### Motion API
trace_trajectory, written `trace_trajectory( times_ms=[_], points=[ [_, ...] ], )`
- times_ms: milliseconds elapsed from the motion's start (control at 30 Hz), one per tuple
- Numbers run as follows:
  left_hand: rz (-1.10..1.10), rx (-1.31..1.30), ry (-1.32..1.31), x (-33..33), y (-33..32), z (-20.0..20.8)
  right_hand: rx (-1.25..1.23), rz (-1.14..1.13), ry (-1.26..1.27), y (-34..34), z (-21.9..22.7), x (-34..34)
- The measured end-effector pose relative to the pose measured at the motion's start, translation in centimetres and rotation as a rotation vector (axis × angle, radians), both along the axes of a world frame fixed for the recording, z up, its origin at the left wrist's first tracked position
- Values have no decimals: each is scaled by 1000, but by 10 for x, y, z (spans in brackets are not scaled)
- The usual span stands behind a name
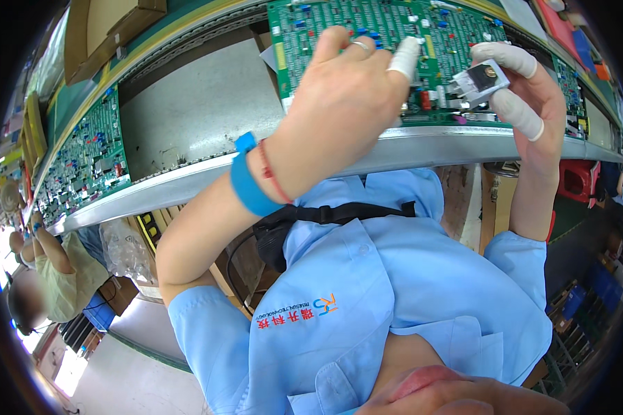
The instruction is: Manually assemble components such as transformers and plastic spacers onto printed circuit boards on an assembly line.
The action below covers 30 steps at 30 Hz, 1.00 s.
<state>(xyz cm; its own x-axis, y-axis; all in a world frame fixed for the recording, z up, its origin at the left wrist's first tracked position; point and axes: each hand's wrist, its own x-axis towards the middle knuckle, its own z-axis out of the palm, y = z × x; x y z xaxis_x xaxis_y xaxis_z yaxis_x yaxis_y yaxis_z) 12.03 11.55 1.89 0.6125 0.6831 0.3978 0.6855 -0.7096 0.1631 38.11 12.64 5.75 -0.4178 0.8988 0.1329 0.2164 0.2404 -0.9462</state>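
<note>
A green circuit board [298, 24], crowded with small parts, lies in front of me on the line. My right hand [543, 97], with white finger cots on its thumb and finger, pinches a silver heat sink [475, 81] just over the board's right part. A black component with a screw sits on the heat sink, and its metal legs point left. Across the board's left part reaches my left hand [356, 93], its fingers curled and one white-cotted finger extended. Its palm side is hidden, so whatever it may hold does not show. A red cylindrical part [425, 101] stands on the board between my hands.
A metal rail [187, 183] runs along the near edge of the line. More circuit boards lie left [90, 155] and right [567, 90]. A cardboard box [111, 31] is at the far left. Another person [62, 277] works at left; a red stool [578, 181] stands at right.
</note>
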Motion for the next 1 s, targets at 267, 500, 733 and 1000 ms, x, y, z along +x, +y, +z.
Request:
trace_trajectory(
  times_ms=[267,500,733,1000],
  points=[
    [162,15,-147,-4,-7,36,203,-121,-141,-27,6,-7],
    [482,-71,-350,-75,-42,-1,797,100,-494,-8,-11,-64],
    [528,-110,-434,-80,-61,-37,881,201,-752,-5,-14,-82],
    [524,-88,-464,-82,-58,-42,819,298,-802,2,-7,-86]
  ],
)
